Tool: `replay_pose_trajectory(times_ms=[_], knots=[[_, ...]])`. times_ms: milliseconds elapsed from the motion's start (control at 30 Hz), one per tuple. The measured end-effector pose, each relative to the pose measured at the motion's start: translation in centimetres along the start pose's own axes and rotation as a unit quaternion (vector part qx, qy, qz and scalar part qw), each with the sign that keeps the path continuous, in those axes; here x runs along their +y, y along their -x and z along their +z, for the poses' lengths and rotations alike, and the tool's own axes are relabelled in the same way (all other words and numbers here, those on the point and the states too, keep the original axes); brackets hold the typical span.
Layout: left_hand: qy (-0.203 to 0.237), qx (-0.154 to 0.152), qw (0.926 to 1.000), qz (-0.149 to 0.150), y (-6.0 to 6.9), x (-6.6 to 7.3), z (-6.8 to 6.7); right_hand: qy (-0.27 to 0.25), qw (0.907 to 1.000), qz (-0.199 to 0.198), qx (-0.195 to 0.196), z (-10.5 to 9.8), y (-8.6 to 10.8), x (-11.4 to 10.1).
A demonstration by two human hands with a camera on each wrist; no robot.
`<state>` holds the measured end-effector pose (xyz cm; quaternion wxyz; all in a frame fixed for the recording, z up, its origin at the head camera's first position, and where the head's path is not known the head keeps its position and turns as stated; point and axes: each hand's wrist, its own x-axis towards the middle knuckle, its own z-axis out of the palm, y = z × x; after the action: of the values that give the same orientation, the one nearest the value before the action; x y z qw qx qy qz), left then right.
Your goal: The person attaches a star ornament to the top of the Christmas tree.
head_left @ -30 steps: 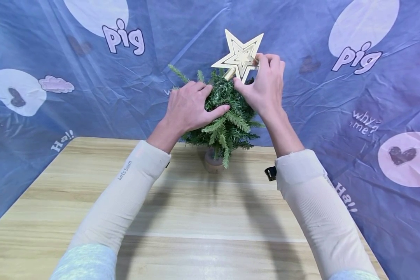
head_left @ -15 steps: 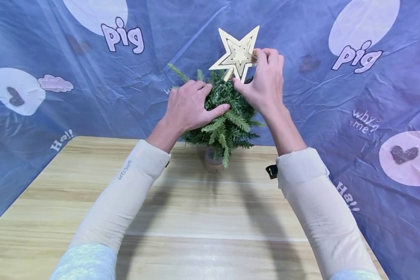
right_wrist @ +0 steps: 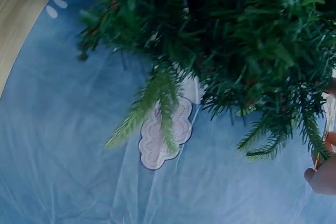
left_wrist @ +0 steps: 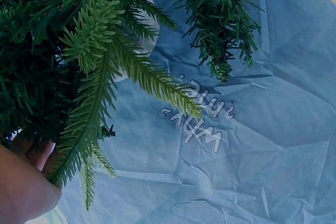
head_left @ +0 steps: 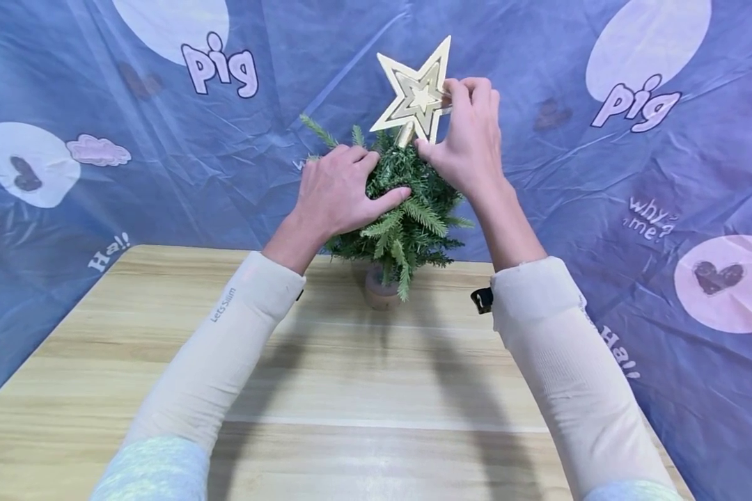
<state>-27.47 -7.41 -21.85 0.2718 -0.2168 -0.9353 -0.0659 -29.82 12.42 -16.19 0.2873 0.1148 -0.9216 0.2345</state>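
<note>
A small artificial Christmas tree [head_left: 413, 223] stands on the table in a round, pale pot [head_left: 382, 292]. My left hand [head_left: 338, 188] grips its upper branches from the left, thumb across the front and fingers partly hidden in the greenery. At the top, my right hand [head_left: 476, 139] pinches a gold star tree topper [head_left: 420, 97] by its right side, thumb low and fingertips higher up. The star leans slightly; its tube meets the top of the greenery, and the tip inside is hidden. In the right wrist view, fingers [right_wrist: 323, 174] hold the topper's edge at the far right.
The tree stands near the back edge of a light wooden table [head_left: 351, 390]. Close behind it and along the sides hangs a creased blue printed cloth [head_left: 326, 42]. Side branches stick out around both hands.
My right hand has shifted left and slightly up with the star, which has turned a little more upright. The left hand and the tree stay where they were.
</note>
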Motion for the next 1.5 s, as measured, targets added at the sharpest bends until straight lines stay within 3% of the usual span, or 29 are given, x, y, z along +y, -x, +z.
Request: replay_pose_trajectory(times_ms=[733, 1100, 1500], knots=[[-0.002, 0.0, 1.0, 0.003, 0.0, -0.3, -0.1, 0.0, 0.9938, -0.107, -0.032, -0.7, -1.3, -1.1], [0.006, 0.001, 0.9999, 0.011, -0.1, -0.5, -0.1, -0.024, 0.9927, -0.098, -0.068, -0.4, -2.0, -0.5], [0.006, 0.028, 0.9988, 0.039, -0.6, -0.8, -0.2, -0.006, 0.9929, -0.108, -0.051, -0.4, -2.0, 0.1]])
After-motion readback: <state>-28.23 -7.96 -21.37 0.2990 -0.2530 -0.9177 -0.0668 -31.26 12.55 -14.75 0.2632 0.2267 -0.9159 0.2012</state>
